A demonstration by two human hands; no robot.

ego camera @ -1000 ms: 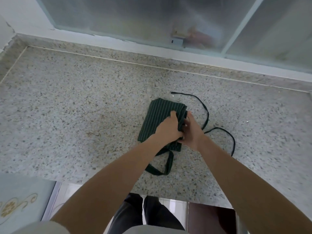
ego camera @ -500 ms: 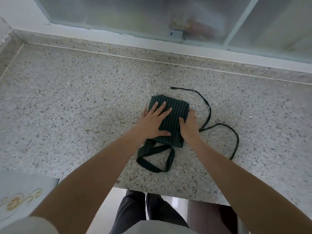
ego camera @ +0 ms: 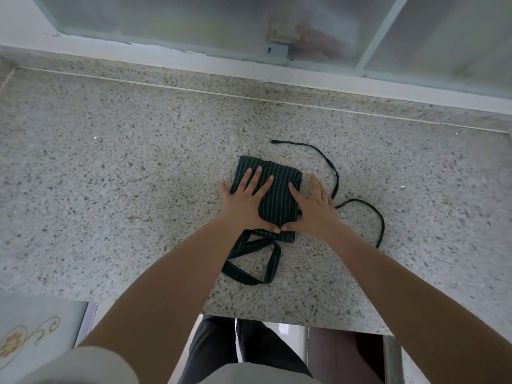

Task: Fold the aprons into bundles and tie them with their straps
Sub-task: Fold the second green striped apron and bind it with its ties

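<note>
Both hands lie flat with fingers spread, holding nothing: the left hand (ego camera: 247,203) presses the left half of the folded apron (ego camera: 277,198), and the right hand (ego camera: 314,206) rests over its right edge, partly on the counter (ego camera: 110,176), the two thumb tips meeting at the bundle's near edge. The apron sits mid-counter, directly under and between the hands, a narrow dark green striped rectangle whose long axis runs away from the person, tilted a little to the left at its near end. The thin tie strap (ego camera: 336,176) curls off to the right and loops back toward the right forearm, so the right hand is the nearer one to pick it up; the wide neck loop (ego camera: 273,261) lies toward the person, below the left wrist. Tying likely comes next, and it turns on that strap being brought across the bundle's short side. Half a second ago the right hand was curled at the bundle's right edge; now it is spread flat, and the left has slid slightly leftward.
</note>
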